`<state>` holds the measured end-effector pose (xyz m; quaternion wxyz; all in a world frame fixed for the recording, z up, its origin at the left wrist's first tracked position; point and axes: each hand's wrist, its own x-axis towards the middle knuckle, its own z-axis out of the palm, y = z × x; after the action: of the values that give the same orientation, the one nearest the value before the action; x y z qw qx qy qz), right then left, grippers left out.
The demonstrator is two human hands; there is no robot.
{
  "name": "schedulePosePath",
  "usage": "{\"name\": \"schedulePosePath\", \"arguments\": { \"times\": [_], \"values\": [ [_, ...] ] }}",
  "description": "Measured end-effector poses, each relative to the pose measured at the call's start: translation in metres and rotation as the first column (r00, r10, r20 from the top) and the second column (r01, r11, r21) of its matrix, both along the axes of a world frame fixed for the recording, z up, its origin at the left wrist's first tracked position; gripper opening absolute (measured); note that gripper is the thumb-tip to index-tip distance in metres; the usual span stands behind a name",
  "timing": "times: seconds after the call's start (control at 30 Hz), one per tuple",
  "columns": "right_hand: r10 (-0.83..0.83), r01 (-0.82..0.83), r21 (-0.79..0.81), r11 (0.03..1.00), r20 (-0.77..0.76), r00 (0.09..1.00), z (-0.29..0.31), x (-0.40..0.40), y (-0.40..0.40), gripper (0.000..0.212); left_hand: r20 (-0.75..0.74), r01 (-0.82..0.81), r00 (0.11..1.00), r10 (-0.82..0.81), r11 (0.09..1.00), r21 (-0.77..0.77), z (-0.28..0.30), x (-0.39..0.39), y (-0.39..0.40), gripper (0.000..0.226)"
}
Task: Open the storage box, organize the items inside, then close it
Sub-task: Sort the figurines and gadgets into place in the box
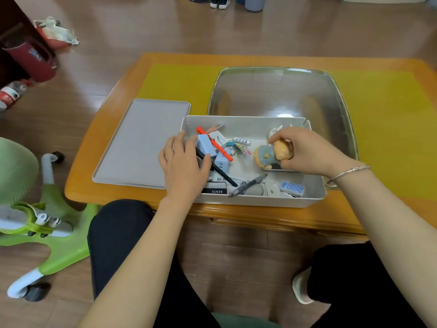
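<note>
Hands in the open box, doll gripped on the right

Box sits open at the near edge of the table, and I see both of my hands down inside it. My right hand curls its fingers round a small doll, gripping its tan head while the blue body sticks out to the left of the grip. Just behind that grip, against the far wall, a white scrap shows, too blurred for me to name. Nearer to me from the grip lie a grey pen and a blue dotted case, both on the box floor.

My left hand lies over the left end of the box, fingers loosely spread. Its fingertips touch a light blue plug; I cannot tell whether they hold it or only rest on it. An orange pen runs slantwise just right of those fingertips, and a black pen passes out from under the hand towards me. Between the two hands sits a heap of small clips. A black label strip lies just below the left hand.

The grey lid lies flat on the table, left of the left hand, touching the box's side. Behind the right hand stands a shiny metal tray.
</note>
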<state>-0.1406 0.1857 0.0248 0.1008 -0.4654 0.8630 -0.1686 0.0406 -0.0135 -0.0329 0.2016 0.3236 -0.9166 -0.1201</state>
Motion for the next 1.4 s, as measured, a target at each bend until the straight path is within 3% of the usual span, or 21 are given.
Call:
{"name": "schedulePosePath", "arguments": {
  "times": [0.1,0.2,0.33,0.43,0.5,0.6,0.73,0.97,1.17,1.3,1.4],
  "values": [
    [-0.103,0.1,-0.106,0.989,-0.022,0.994,-0.009,-0.003,0.012,0.049,-0.162,0.159,0.975,-0.151,0.987,0.037,0.013,-0.011,0.008,0.04],
    [-0.204,0.192,-0.191,0.963,-0.042,0.978,-0.025,-0.001,0.02,0.049,-0.157,0.381,0.919,-0.361,0.916,0.127,0.024,-0.037,0.014,0.036],
    [-0.298,0.306,-0.384,0.871,0.081,0.951,-0.039,-0.002,0.027,0.045,0.094,0.474,0.862,-0.498,0.858,0.2,0.023,-0.086,0.013,0.038],
    [-0.295,0.344,-0.452,0.823,0.177,0.939,-0.049,-0.004,0.029,0.044,0.342,0.511,0.749,-0.568,0.823,0.248,0.016,-0.114,0.011,0.043],
    [-0.302,0.373,-0.464,0.804,0.221,0.927,-0.055,-0.006,0.028,0.043,0.493,0.522,0.675,-0.55,0.827,0.208,0.008,-0.124,0.01,0.041],
    [-0.304,0.375,-0.455,0.808,0.224,0.926,-0.061,-0.009,0.027,0.043,0.619,0.526,0.632,-0.466,0.845,0.099,-0.001,-0.132,0.009,0.042],
    [-0.296,0.365,-0.441,0.82,0.22,0.93,-0.065,-0.014,0.027,0.044,0.731,0.542,0.546,-0.408,0.838,0.063,-0.002,-0.14,0.009,0.066],
    [-0.274,0.303,-0.415,0.858,0.13,0.953,-0.069,-0.015,0.026,0.043,0.634,0.652,0.539,-0.555,0.751,0.104,-0.004,-0.134,0.007,0.01],
    [-0.272,0.301,-0.412,0.86,0.128,0.954,-0.068,-0.013,0.026,0.043,0.554,0.672,0.547,-0.628,0.724,0.157,0.0,-0.117,0.007,0.032],
    [-0.273,0.306,-0.418,0.855,0.138,0.952,-0.067,-0.013,0.027,0.043,0.548,0.688,0.496,-0.673,0.69,0.225,0.011,-0.097,0.009,0.028],
    [-0.276,0.314,-0.418,0.852,0.15,0.949,-0.066,-0.012,0.027,0.043,0.502,0.637,0.56,-0.659,0.73,0.248,0.016,-0.097,0.006,0.024]
  ]
}}
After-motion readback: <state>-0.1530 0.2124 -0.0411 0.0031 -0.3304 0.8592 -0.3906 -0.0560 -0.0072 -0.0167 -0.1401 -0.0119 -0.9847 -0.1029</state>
